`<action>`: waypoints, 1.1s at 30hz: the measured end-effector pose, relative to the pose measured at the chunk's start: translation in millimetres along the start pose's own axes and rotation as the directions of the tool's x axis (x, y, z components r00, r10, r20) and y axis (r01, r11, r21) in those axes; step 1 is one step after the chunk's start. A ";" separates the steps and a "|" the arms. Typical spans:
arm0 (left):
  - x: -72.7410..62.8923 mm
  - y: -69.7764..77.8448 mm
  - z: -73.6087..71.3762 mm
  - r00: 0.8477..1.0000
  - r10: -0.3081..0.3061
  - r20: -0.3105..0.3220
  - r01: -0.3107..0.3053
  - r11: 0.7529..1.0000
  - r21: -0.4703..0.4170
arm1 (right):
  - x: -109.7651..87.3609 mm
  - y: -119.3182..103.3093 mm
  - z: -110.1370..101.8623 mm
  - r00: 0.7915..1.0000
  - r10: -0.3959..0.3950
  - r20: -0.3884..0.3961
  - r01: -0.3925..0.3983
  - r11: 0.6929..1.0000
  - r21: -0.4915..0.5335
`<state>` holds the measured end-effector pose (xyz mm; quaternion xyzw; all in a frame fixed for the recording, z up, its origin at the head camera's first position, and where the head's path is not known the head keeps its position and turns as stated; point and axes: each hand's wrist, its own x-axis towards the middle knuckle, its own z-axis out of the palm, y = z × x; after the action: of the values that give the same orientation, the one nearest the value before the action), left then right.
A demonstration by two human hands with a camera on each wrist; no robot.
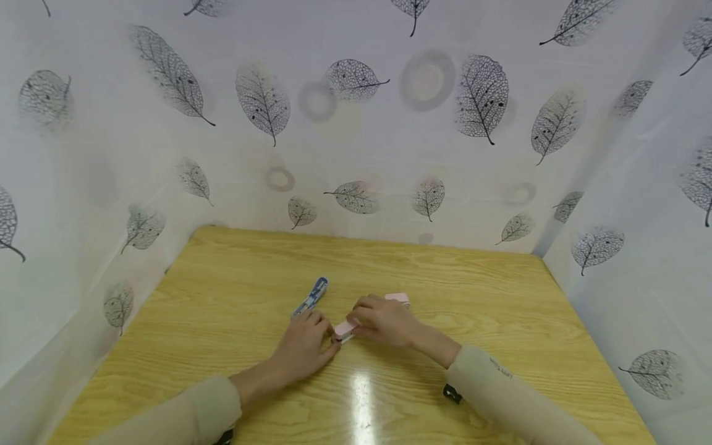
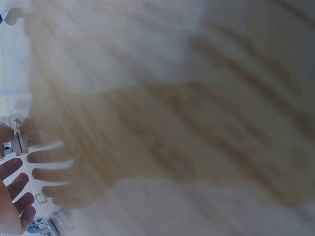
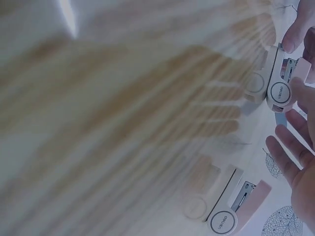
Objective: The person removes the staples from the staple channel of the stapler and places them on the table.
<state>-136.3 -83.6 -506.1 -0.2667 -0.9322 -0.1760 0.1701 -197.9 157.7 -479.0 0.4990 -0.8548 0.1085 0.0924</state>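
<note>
A pink and white stapler [image 1: 346, 329] lies between both hands; the right wrist view shows its round hinge and metal magazine. My right hand [image 1: 384, 318] grips its rear part, thumb on the side, other fingers spread in the right wrist view. At the front end, the thumb and forefinger of my left hand [image 1: 303, 346] pinch the nose, while the remaining fingers are loosely bent. Beyond the left hand rests a blue stapler [image 1: 311, 296], partly covered by its knuckles. Behind the right hand sits a second pink stapler [image 1: 397, 298], its magazine [image 3: 243, 195] visible between its arms.
A glossy wood-grain table [image 1: 445, 278] carries everything and reflects the hands and a bright light. Pale curtains with a leaf print [image 1: 356, 80] stand along the back and both sides. Dark wrist straps [image 1: 452, 392] show under the sleeves.
</note>
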 end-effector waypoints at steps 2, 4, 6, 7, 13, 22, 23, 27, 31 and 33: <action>0.4 0.0 2.4 1.000 0.008 -0.002 -0.008 1.000 0.005 | 0.8 0.7 -0.3 1.000 0.017 0.018 -0.018 0.999 0.031; 0.5 0.1 4.2 1.000 0.009 0.001 -0.009 1.000 0.010 | 2.4 0.9 0.2 0.999 0.035 0.036 -0.038 0.997 0.070; 0.4 0.4 6.0 1.000 0.007 0.002 -0.007 1.000 0.016 | 4.4 0.6 1.6 0.997 0.056 0.059 -0.063 0.991 0.114; 0.4 0.6 6.3 1.000 0.003 0.004 -0.003 1.000 0.016 | 5.6 0.8 2.5 0.995 0.067 0.070 -0.076 0.988 0.131; 0.7 2.2 8.5 1.000 -0.019 0.002 0.019 1.000 0.003 | 10.9 2.4 8.2 0.987 0.104 0.122 -0.131 0.960 0.248; 2.8 3.7 8.8 0.999 -0.022 -0.027 0.023 1.000 0.018 | 14.4 4.2 12.1 0.986 0.113 0.119 -0.152 0.902 0.405; 3.3 3.9 8.4 0.999 -0.019 -0.029 0.019 1.000 0.021 | 14.6 5.1 13.3 0.987 0.113 0.115 -0.151 0.897 0.415; 5.3 5.2 6.0 1.000 -0.018 -0.018 0.018 0.999 0.031 | 13.8 7.6 15.4 0.983 0.131 0.129 -0.179 0.844 0.505; 6.6 6.0 4.9 0.999 -0.036 0.019 0.035 0.998 0.051 | 12.8 9.9 14.4 0.977 0.149 0.152 -0.212 0.757 0.618; 6.7 5.9 5.1 0.999 -0.044 0.030 0.042 0.998 0.056 | 13.0 10.9 13.9 0.976 0.150 0.155 -0.216 0.729 0.650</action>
<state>-139.6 -73.9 -506.5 -0.2444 -0.9448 -0.1495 0.1592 -214.4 148.3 -490.0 0.4169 -0.8087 0.3901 -0.1413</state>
